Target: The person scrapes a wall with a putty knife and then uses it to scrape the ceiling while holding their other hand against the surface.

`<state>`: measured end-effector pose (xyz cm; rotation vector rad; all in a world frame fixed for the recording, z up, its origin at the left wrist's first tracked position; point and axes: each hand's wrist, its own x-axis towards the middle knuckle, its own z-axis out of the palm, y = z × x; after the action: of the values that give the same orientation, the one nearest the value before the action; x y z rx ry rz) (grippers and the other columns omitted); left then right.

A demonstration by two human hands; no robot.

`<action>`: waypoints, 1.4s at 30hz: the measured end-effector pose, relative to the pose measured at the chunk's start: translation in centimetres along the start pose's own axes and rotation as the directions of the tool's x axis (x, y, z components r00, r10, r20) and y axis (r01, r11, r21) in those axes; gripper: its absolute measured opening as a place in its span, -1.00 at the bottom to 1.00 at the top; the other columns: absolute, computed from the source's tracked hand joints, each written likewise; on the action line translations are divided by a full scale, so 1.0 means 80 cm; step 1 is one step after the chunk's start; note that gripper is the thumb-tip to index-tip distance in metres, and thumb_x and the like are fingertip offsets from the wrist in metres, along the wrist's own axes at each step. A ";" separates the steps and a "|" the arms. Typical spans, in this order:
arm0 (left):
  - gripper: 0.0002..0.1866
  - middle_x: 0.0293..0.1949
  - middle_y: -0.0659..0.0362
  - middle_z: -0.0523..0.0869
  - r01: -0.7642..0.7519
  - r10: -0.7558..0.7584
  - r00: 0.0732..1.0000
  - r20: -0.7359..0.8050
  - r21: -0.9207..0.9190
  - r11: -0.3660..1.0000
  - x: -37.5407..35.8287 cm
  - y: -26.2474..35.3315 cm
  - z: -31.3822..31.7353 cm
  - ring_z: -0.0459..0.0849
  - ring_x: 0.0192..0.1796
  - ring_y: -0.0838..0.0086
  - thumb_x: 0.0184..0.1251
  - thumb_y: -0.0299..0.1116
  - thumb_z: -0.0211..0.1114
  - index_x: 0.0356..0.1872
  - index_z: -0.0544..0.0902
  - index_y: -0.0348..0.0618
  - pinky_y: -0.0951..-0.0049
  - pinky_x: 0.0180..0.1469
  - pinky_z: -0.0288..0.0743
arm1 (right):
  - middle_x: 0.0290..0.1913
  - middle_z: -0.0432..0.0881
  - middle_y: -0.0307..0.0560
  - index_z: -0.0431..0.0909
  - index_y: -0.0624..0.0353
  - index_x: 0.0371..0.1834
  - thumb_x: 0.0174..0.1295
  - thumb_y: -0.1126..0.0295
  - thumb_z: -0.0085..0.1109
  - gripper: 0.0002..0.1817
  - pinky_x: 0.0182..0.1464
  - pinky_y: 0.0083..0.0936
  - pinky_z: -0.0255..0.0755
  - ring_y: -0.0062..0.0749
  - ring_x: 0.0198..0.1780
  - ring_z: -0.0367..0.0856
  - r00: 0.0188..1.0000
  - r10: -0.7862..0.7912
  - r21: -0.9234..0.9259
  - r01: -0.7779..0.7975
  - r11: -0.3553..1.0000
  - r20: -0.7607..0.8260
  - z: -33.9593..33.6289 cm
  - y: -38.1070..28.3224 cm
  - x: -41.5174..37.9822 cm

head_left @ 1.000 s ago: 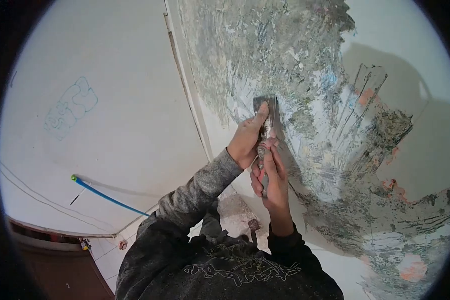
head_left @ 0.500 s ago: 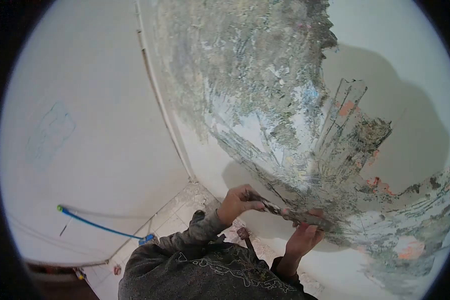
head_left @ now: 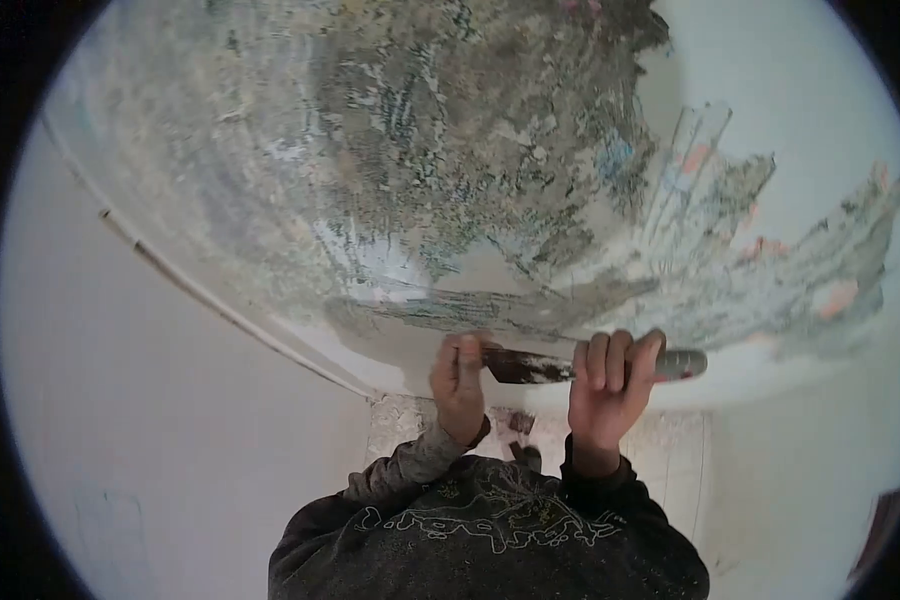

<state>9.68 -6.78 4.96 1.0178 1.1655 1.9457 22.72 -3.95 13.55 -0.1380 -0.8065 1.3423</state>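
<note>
My right hand [head_left: 610, 380] wraps round the grey handle of a scraper [head_left: 530, 367], whose butt sticks out to the right of my fist. The scraper lies level in front of my chest, its dark blade spotted with whitish residue and pointing left. At the blade's end my left hand [head_left: 458, 385] is closed, thumb and fingers pinched at the tip; the edge there is partly hidden. Just beyond both hands is a wall [head_left: 470, 150] with a large rough grey patch where the paint is gone.
White paint [head_left: 800, 100] still covers the wall at the upper right, beside ragged streaks with orange spots. A pipe-like strip [head_left: 190, 280] runs along the corner with the left wall [head_left: 170, 430]. Another tool [head_left: 520, 425] and debris lie on the floor below.
My view has swung left and the wall patch now fills more of it. Both hands have come level before my chest, with the scraper in plainer sight. The blue-handled pole has left view.
</note>
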 end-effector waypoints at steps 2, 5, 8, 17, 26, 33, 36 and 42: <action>-0.68 -0.22 0.01 0.61 -0.088 0.087 0.993 0.085 0.002 0.996 0.007 0.017 -0.013 0.60 -0.14 0.34 0.36 -0.23 0.07 -0.06 0.44 -0.31 0.39 -0.05 0.47 | -0.63 0.21 -0.32 0.24 0.06 -0.35 0.36 0.28 -0.07 -0.83 -0.48 -0.53 0.18 -0.56 -0.59 0.19 0.998 0.005 -0.138 -0.014 0.990 -0.068 0.008 0.005 -0.004; -0.62 -0.05 -0.06 0.56 -0.518 0.442 0.833 0.332 0.190 0.834 0.012 0.014 -0.027 0.55 0.00 0.15 0.28 -0.17 0.16 -0.03 0.47 -0.24 0.24 0.07 0.41 | -0.55 0.37 -0.25 0.32 0.21 -0.28 0.28 0.42 0.06 -0.86 -0.40 -0.53 0.30 -0.54 -0.52 0.33 0.986 0.041 -0.301 -0.089 0.950 -0.164 0.014 0.013 -0.013; -0.53 0.10 -0.03 0.48 -0.848 0.536 0.475 0.698 0.201 0.490 0.013 0.029 -0.021 0.47 0.10 0.00 0.14 -0.10 0.29 0.04 0.51 -0.11 0.07 0.15 0.33 | -0.54 0.39 -0.22 0.35 0.24 -0.28 0.27 0.41 0.08 -0.85 -0.41 -0.54 0.31 -0.53 -0.51 0.37 0.953 0.173 -0.392 -0.262 0.882 -0.248 0.019 0.022 -0.026; -0.57 -0.18 0.10 0.57 -0.617 0.373 0.564 0.737 0.075 0.784 0.000 -0.022 -0.066 0.60 -0.30 0.32 -0.04 -0.60 0.31 -0.04 0.57 -0.09 0.37 -0.33 0.52 | -0.64 0.22 -0.26 0.21 0.12 -0.48 0.21 0.31 0.16 -0.71 -0.51 -0.57 0.18 -0.56 -0.59 0.23 0.982 -0.067 -0.600 -0.052 0.798 -0.175 0.045 -0.001 -0.048; -0.80 -0.39 0.00 0.64 -0.594 0.516 0.732 0.445 0.047 0.803 0.044 0.017 -0.080 0.63 -0.34 0.24 0.12 -0.61 0.21 -0.20 0.50 -0.31 0.35 -0.28 0.52 | -0.73 0.10 -0.35 0.26 0.11 -0.40 0.26 0.41 -0.16 -0.91 -0.78 -0.69 -0.03 -0.71 -0.79 0.01 0.674 -0.683 -0.451 0.721 0.525 0.282 0.114 -0.074 -0.031; -0.78 -0.33 0.02 0.63 -0.825 0.799 0.565 0.204 0.156 0.543 0.123 0.035 -0.075 0.58 -0.30 0.28 0.37 -0.44 -0.06 -0.02 0.38 -0.24 0.31 -0.17 0.47 | -0.56 0.35 -0.30 0.26 0.16 -0.49 0.19 0.49 0.10 -0.80 -0.59 -0.68 0.23 -0.72 -0.61 0.28 0.819 -0.568 -0.754 0.322 0.572 -0.081 0.036 0.011 0.035; -0.67 -0.21 0.03 0.63 -0.941 0.927 0.279 0.252 0.263 0.211 0.162 0.024 -0.076 0.60 -0.20 0.28 0.32 -0.51 -0.07 0.10 0.31 -0.16 0.35 -0.20 0.46 | -0.58 0.32 -0.27 0.25 0.19 -0.45 0.18 0.51 0.11 -0.81 -0.61 -0.66 0.23 -0.67 -0.60 0.29 0.785 -0.613 -0.774 0.439 0.457 0.084 0.019 -0.009 0.021; -0.70 -0.20 0.06 0.63 -0.951 0.927 0.222 0.303 0.278 0.137 0.179 -0.009 -0.079 0.56 -0.14 0.32 0.37 -0.47 -0.12 0.11 0.28 -0.10 0.33 -0.19 0.47 | -0.68 0.30 -0.27 0.27 0.12 -0.49 0.18 0.46 0.05 -0.84 -0.64 -0.62 0.21 -0.58 -0.67 0.31 0.854 -0.517 -0.736 0.310 0.602 -0.063 0.027 0.009 0.037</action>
<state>-2.73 2.67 6.46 2.5547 0.9250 2.5465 20.89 -1.85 16.02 -0.6905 -1.0097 0.4794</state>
